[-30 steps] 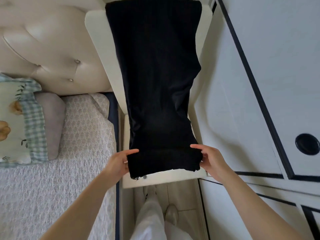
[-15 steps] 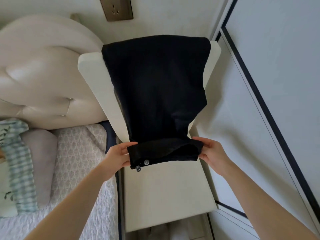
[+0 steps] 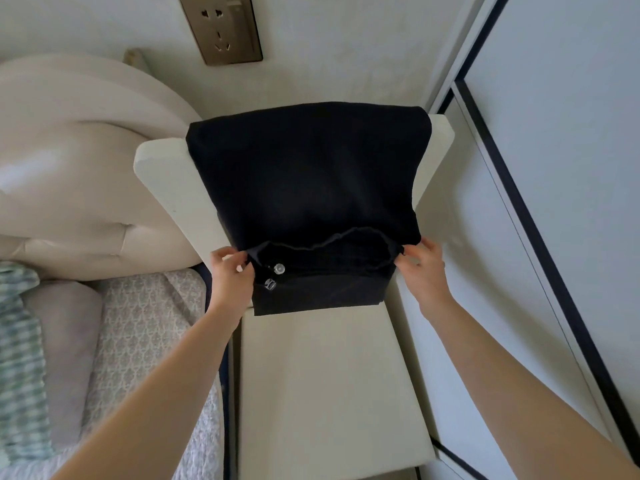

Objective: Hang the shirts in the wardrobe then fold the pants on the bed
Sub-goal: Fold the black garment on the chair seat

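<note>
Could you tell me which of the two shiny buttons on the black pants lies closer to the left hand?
The lower button, the darker one, sits almost against the left hand. The paler upper button lies further right on the black pants.

Bare cream tabletop (image 3: pixel 329 375) lies open below both grips. Headboard (image 3: pixel 86 168) crowds the left grip (image 3: pixel 230 275); wardrobe door (image 3: pixel 554 168) crowds the right grip (image 3: pixel 424 268).

Cream bedside table (image 3: pixel 325 386), brass wall socket (image 3: pixel 221 27), tufted headboard (image 3: pixel 79 168), grey pillow (image 3: pixel 65 355)
</note>
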{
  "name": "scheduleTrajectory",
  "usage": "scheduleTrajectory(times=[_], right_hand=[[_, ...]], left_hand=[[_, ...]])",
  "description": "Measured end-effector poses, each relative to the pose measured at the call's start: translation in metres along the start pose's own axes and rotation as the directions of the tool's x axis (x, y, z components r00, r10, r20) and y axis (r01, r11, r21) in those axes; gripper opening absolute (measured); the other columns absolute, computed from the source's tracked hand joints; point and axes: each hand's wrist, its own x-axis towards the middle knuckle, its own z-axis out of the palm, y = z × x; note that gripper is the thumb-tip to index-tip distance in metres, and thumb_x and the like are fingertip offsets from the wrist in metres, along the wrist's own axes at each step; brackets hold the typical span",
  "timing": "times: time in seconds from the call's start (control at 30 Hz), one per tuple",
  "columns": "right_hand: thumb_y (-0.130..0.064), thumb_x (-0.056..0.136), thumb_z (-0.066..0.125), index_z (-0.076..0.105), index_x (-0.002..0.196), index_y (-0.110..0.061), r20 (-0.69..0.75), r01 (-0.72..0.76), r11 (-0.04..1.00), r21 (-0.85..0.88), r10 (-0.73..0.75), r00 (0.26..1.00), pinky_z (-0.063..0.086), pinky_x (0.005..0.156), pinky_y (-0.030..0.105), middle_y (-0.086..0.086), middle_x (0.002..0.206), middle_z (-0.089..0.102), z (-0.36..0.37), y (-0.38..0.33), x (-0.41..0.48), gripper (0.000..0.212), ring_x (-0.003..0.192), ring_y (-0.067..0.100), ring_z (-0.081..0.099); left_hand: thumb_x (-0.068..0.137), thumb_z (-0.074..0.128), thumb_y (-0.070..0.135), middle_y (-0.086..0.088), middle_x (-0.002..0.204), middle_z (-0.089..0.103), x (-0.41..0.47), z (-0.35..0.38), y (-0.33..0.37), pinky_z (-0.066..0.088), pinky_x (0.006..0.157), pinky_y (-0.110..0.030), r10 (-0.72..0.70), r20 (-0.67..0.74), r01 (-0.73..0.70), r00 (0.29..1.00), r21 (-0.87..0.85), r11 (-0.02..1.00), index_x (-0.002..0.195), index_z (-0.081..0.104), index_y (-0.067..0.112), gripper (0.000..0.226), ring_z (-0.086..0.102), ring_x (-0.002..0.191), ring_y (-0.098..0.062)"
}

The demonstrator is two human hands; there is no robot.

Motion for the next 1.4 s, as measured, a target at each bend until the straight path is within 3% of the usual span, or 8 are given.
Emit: scheduleTrajectory(times=[0.23, 0.5, 0.63, 0.73, 0.83, 1.0, 1.23, 1.4], right_hand=[[-0.009, 0.093, 0.06, 0.066, 0.082, -0.02, -0.005, 0.062, 0.974, 0.218, -0.063, 0.998, 0.04, 0.068, -0.001, -0.015, 0.106, 0.057, -0.005, -0.013, 0.008, 0.016, 0.083, -0.017, 0.055], [-0.02, 0.096, 0.055, 0.064, 0.087, -0.02, 0.032, -0.018, 0.953, 0.302, 0.008, 0.999, 0.046, 0.075, 0.023, -0.009, 0.081, 0.064, -0.004, -0.018, 0.004, 0.013, 0.075, 0.006, 0.056], [-0.017, 0.097, 0.052, 0.053, 0.101, -0.02, 0.022, -0.003, 0.941, 0.339, -0.005, 1.0, 0.049, 0.076, 0.035, -0.001, 0.085, 0.062, -0.003, -0.016, -0.003, 0.005, 0.073, 0.011, 0.056], [-0.025, 0.096, 0.058, 0.037, 0.123, -0.023, 0.088, -0.042, 0.926, 0.374, 0.01, 0.996, 0.052, 0.081, 0.034, 0.002, 0.093, 0.064, -0.002, -0.02, -0.007, 0.034, 0.08, 0.013, 0.062], [-0.038, 0.092, 0.061, 0.023, 0.142, -0.045, 0.25, -0.052, 0.941, 0.333, -0.036, 0.968, 0.054, 0.09, 0.038, -0.002, 0.11, 0.067, -0.008, -0.02, -0.005, 0.063, 0.102, 0.016, 0.066], [-0.032, 0.092, 0.064, 0.032, 0.142, -0.045, 0.41, -0.029, 0.971, 0.237, -0.073, 0.909, 0.051, 0.098, 0.046, -0.015, 0.122, 0.061, -0.019, -0.024, -0.002, 0.061, 0.113, 0.014, 0.062], [-0.038, 0.091, 0.064, 0.057, 0.116, -0.041, 0.343, -0.055, 0.969, 0.242, -0.032, 0.939, 0.054, 0.081, 0.033, -0.014, 0.114, 0.066, -0.024, -0.038, -0.012, 0.027, 0.109, 0.013, 0.064], [-0.032, 0.092, 0.063, 0.067, 0.116, -0.023, 0.312, -0.049, 0.957, 0.287, -0.046, 0.949, 0.045, 0.1, 0.033, -0.007, 0.114, 0.071, -0.038, -0.052, -0.018, 0.026, 0.111, 0.01, 0.064]], left_hand=[[0.098, 0.054, 0.014, 0.007, 0.119, 0.048, 0.0, 0.004, 0.008, 0.038, 0.072, -0.005, -0.01, 0.054, 0.017, 0.999, -0.135, 0.991, 0.1, 0.066, 0.011, 0.013, 0.051, 0.088, 0.003], [0.083, 0.054, 0.024, -0.009, 0.075, 0.048, -0.005, -0.005, 0.016, 0.032, 0.07, -0.035, -0.05, 0.027, 0.055, 0.998, -0.26, 0.964, 0.085, 0.052, -0.009, 0.032, 0.04, 0.077, -0.018], [0.085, 0.057, 0.016, -0.018, 0.082, 0.057, -0.017, -0.01, 0.015, 0.04, 0.07, -0.035, 0.032, 0.011, -0.029, 0.999, -0.251, 0.968, 0.084, 0.057, 0.006, 0.01, 0.048, 0.076, -0.018], [0.088, 0.063, 0.022, -0.006, 0.086, 0.056, -0.025, -0.017, 0.02, 0.041, 0.07, -0.034, 0.064, 0.023, -0.053, 0.998, -0.331, 0.942, 0.095, 0.043, 0.016, 0.022, 0.048, 0.076, -0.016], [0.089, 0.066, 0.043, 0.004, 0.119, 0.059, -0.035, -0.023, 0.027, 0.047, 0.091, -0.031, 0.099, 0.101, -0.055, 0.99, -0.369, 0.928, 0.122, 0.039, 0.028, 0.045, 0.058, 0.108, -0.009], [0.091, 0.067, 0.033, 0.021, 0.128, 0.054, -0.044, -0.025, 0.044, 0.042, 0.093, -0.017, 0.184, 0.159, -0.117, 0.97, -0.361, 0.925, 0.134, 0.041, 0.036, 0.051, 0.05, 0.116, 0.007], [0.094, 0.061, 0.038, 0.0, 0.11, 0.072, -0.044, -0.03, 0.047, 0.054, 0.093, -0.037, -0.02, 0.2, 0.106, 0.98, -0.428, 0.898, 0.117, 0.065, 0.016, 0.032, 0.067, 0.107, -0.019], [0.093, 0.059, 0.043, 0.001, 0.114, 0.072, -0.046, -0.039, 0.05, 0.051, 0.098, -0.041, -0.088, 0.28, 0.224, 0.956, -0.503, 0.834, 0.123, 0.063, 0.015, 0.041, 0.067, 0.109, -0.019]])
